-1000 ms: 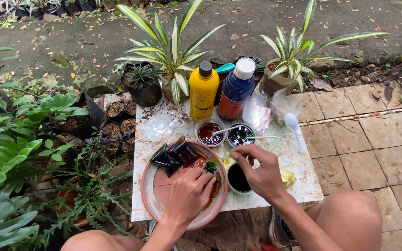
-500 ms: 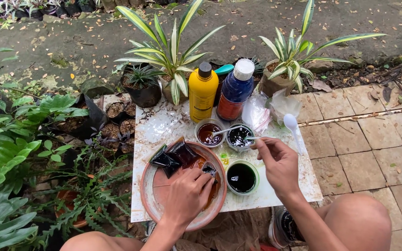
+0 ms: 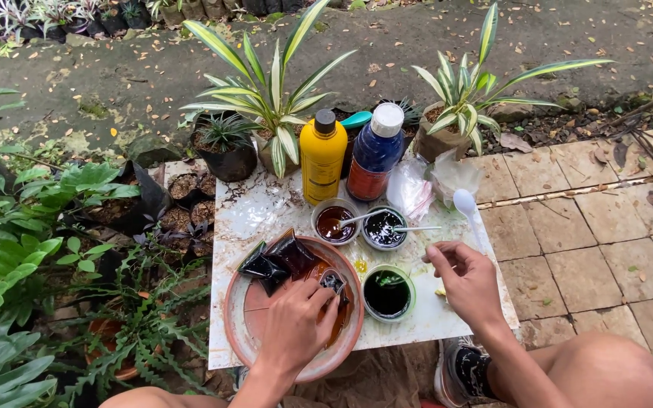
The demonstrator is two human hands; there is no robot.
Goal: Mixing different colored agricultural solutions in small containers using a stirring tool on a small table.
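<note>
A small black bag [image 3: 333, 281] in the clay dish [image 3: 245, 349] is pinched by the left hand [image 3: 296, 326], best kept upright, while the right hand [image 3: 468, 284], fingers loosely curled and empty, is held over the table [image 3: 266, 208]

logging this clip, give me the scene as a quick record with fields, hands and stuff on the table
setting: outdoors, white tabletop among potted plants
left hand: left hand inside terracotta dish, fingers on a small black packet
right hand: right hand above the tabletop's right side, fingers pinched together; what they hold is too small to tell
in dish: more black packets, brownish liquid
cups: green-rimmed cup of dark liquid; two small cups with spoons
bottles: yellow bottle, blue bottle
other: white spoon, clear plastic bags
</note>
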